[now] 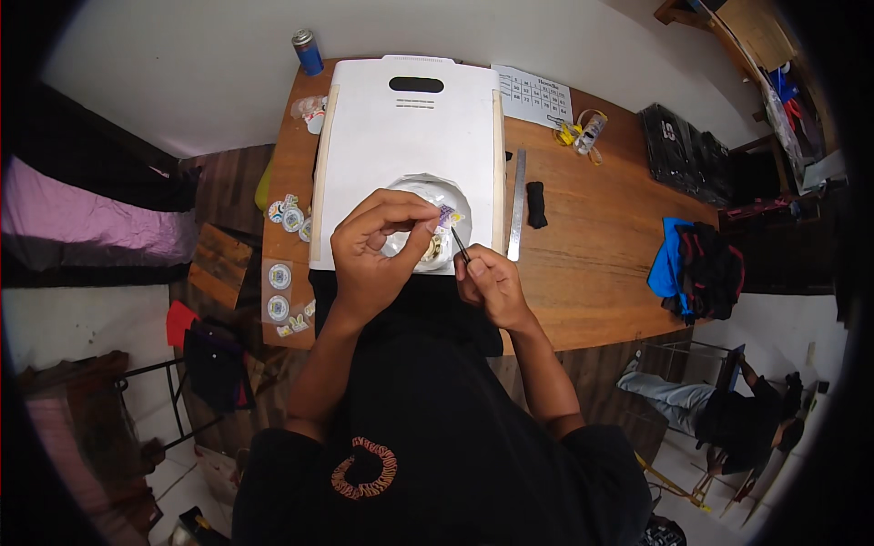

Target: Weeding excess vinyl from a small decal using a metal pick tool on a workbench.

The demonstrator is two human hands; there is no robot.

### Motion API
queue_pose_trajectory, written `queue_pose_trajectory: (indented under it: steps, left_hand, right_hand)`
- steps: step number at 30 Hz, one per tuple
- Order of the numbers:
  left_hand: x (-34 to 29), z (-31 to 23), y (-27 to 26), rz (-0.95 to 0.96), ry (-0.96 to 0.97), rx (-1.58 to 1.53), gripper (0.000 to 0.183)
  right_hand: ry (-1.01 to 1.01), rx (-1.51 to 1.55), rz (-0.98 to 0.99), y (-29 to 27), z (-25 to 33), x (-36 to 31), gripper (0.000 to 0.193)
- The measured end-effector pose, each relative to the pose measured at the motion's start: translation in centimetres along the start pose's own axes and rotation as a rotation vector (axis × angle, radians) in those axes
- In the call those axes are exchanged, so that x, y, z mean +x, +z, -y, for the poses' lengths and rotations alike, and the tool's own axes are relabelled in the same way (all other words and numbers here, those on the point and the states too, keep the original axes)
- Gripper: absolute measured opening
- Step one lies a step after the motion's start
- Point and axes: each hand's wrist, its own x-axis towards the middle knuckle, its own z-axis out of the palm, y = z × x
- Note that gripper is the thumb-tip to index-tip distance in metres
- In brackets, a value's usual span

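Note:
My left hand (375,247) pinches a small purple and yellow cut-out piece (448,217), perhaps a sticker, between thumb and forefinger. In my right hand (494,287) is a slim dark pointed tool (461,246), its tip just below the piece. Whether it is a blade or tweezers is too small to tell. Both hands are over a round whitish dish (465,205) with crinkled clear plastic and small pale bits in it. The dish is at the near end of a white board (364,136) with a dark handle slot.
Round stickers (279,276) lie along the wooden table's left edge; a blue can (308,53) stands at the back left. Right of the board are a metal ruler (517,205), a black rolled cloth (536,205), a printed sheet (537,94) and folded dark clothes (706,273). A person (728,419) is at far right.

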Motion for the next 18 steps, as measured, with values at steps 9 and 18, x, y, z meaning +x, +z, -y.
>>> queue_pose_trajectory:
  steps: [9, 18]
  left_hand:
    - [0.05, 0.01, -0.15, 0.034, 0.026, 0.02, 0.018]
    - [0.04, -0.07, -0.1, 0.041, -0.016, -0.005, 0.017]
  right_hand:
    - [0.009, 0.007, 0.001, -0.05, 0.22, -0.03, 0.04]
    - [0.009, -0.023, 0.016, -0.14, 0.45, 0.04, 0.041]
